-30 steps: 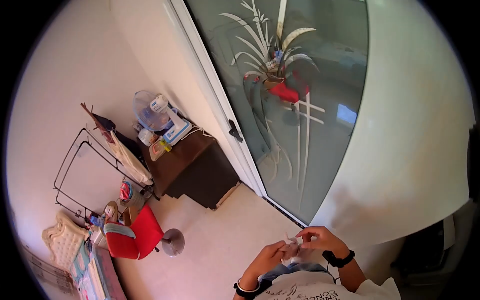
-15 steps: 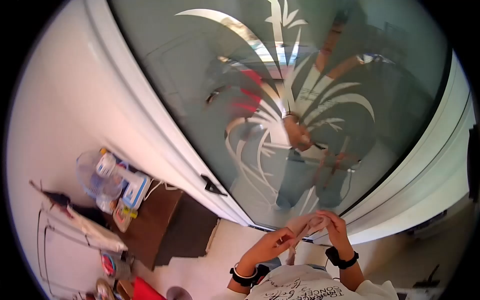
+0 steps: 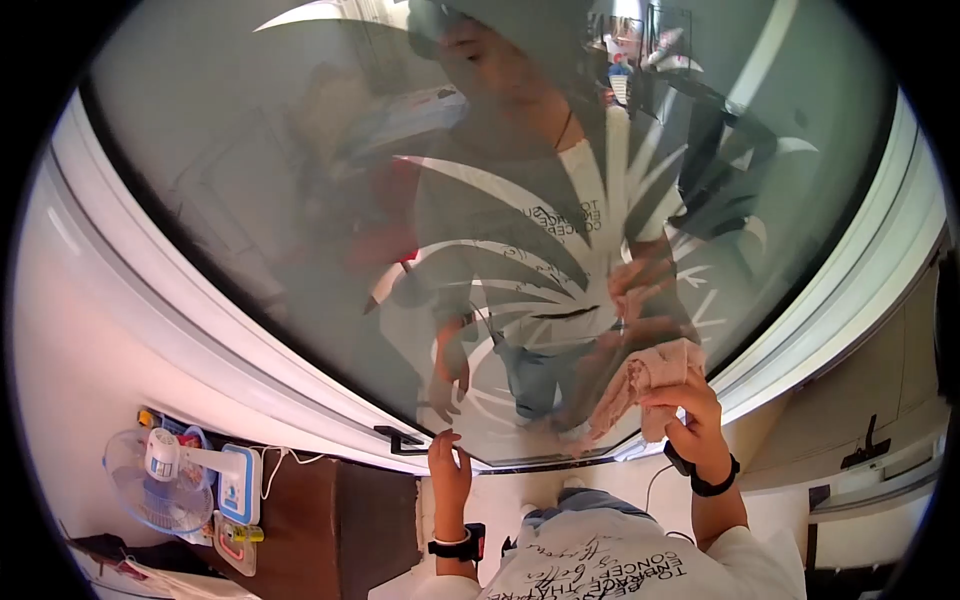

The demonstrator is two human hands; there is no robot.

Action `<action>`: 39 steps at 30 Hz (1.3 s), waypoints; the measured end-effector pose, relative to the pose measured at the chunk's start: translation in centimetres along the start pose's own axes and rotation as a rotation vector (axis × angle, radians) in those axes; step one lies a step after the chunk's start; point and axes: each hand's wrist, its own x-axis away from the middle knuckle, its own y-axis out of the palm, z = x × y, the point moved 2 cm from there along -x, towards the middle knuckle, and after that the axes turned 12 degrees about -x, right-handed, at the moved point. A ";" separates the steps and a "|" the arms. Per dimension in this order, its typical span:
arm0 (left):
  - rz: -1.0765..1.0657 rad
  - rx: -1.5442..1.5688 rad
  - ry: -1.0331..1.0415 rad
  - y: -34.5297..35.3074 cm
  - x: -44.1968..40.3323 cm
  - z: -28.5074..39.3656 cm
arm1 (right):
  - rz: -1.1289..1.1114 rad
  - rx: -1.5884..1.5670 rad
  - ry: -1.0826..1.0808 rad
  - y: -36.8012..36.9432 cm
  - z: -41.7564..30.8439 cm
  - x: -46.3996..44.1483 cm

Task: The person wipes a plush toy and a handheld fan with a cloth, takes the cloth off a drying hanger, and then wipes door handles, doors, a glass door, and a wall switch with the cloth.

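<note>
A pink cloth (image 3: 655, 378) is bunched in my right hand (image 3: 692, 425), raised in front of the lower right of a dark glass door (image 3: 330, 300). Part of the cloth hangs down on its left side, and I cannot tell whether it presses on the pane. My left hand (image 3: 449, 478) holds nothing. Its fingers point up at the door's lower left edge, just right of a black door handle (image 3: 400, 440). White leaf patterns (image 3: 500, 180) decorate the glass, which also reflects a person in a printed shirt.
At the lower left, a white and blue fan (image 3: 185, 470) stands on a brown cabinet (image 3: 310, 510) with a white cable (image 3: 278, 465). A white door frame (image 3: 250, 365) curves along the glass. Another black handle (image 3: 868, 445) shows at the right.
My hands have moved apart. The left let go of the cloth and went left to beside the handle; the right lifted the cloth toward the glass. My view has come closer to the door.
</note>
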 end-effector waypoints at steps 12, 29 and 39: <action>-0.095 -0.247 -0.249 2.1 1.4 -2.3 | 0.173 0.042 -0.026 -0.1 1.9 1.0; 0.000 -0.244 -0.121 2.1 1.1 -1.7 | 0.530 0.596 -0.196 -5.0 8.5 5.4; -0.011 -0.488 -0.388 2.2 0.6 -2.1 | -0.008 0.342 -0.062 4.9 7.2 4.9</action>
